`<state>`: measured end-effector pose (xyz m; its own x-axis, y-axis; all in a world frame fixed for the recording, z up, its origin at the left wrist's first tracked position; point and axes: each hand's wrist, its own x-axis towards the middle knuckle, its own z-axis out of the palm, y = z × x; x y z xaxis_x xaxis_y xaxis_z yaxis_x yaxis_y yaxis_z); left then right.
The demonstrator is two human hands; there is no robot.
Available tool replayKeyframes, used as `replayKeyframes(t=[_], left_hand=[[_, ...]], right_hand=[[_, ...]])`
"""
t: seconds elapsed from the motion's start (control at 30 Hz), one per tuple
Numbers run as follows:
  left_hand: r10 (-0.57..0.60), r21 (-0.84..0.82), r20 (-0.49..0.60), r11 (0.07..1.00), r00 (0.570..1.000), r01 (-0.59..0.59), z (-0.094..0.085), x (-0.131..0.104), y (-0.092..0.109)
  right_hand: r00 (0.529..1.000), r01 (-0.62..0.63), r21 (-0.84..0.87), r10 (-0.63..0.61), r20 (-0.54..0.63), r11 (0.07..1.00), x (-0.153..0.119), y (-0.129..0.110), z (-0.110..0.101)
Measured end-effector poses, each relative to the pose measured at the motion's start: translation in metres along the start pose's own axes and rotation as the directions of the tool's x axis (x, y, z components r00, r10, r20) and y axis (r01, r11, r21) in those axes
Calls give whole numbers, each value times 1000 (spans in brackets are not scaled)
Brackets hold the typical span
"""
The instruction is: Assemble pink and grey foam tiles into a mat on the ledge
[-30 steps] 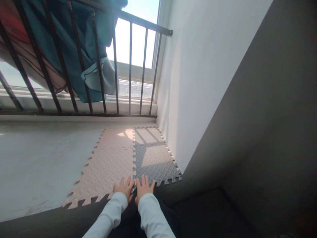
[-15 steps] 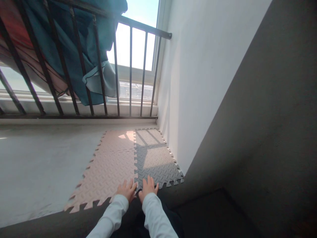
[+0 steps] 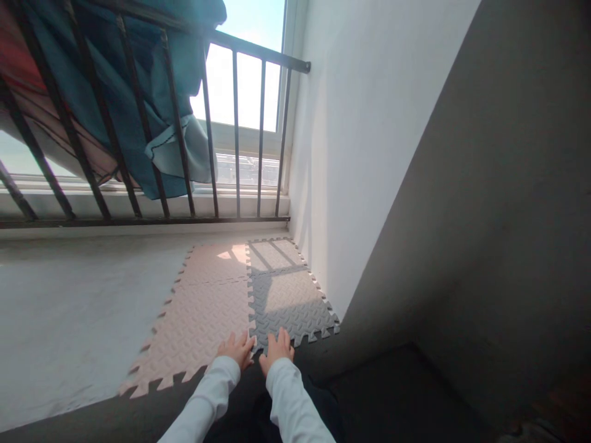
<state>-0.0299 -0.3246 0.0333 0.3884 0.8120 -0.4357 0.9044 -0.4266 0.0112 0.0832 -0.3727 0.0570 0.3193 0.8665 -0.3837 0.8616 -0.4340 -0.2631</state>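
Observation:
Pink foam mat tiles and grey foam mat tiles lie joined on the pale ledge, with toothed edges. My left hand rests on the near right corner of the pink tile, fingers spread. Beside it my right hand touches the near left corner of the grey tile, its fingers apart too. Both hands are at the front edge, on either side of the seam between pink and grey. Neither hand holds anything.
Beyond the mats stands a dark metal railing before a window, with blue-green cloth hanging behind its bars. A white wall borders the grey tiles on the right. The ledge drops off at the front into a dark area.
The view has shifted slightly, so railing and wall sit a little further left. My hands remain at the seam; the right fingers have moved slightly.

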Motion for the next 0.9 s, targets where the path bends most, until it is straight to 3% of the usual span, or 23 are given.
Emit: replayKeyframes(t=[0.2,0.43,0.53,0.7,0.83,0.9], left_hand=[[-13,-18,-9,1000,1000,13,-3,6,5],[-92,-11,-119,996,989,91,20,7,25],[-68,-3,-96,998,993,68,12,4,25],[7,-97,-29,995,1000,-10,-23,25,8],[-208,-159,-124,969,970,188,-29,63,-22],[-305,-181,-119,942,945,281,-26,81,-40]], right_hand=[[996,88,-56,-89,-19,995,-4,2,1],[983,181,-160,-174,53,970,7,5,5],[975,222,-208,-209,82,953,14,6,3],[970,243,-215,-232,77,946,18,9,2],[961,276,-237,-269,61,931,13,8,13],[955,297,-226,-292,56,928,10,7,19]])
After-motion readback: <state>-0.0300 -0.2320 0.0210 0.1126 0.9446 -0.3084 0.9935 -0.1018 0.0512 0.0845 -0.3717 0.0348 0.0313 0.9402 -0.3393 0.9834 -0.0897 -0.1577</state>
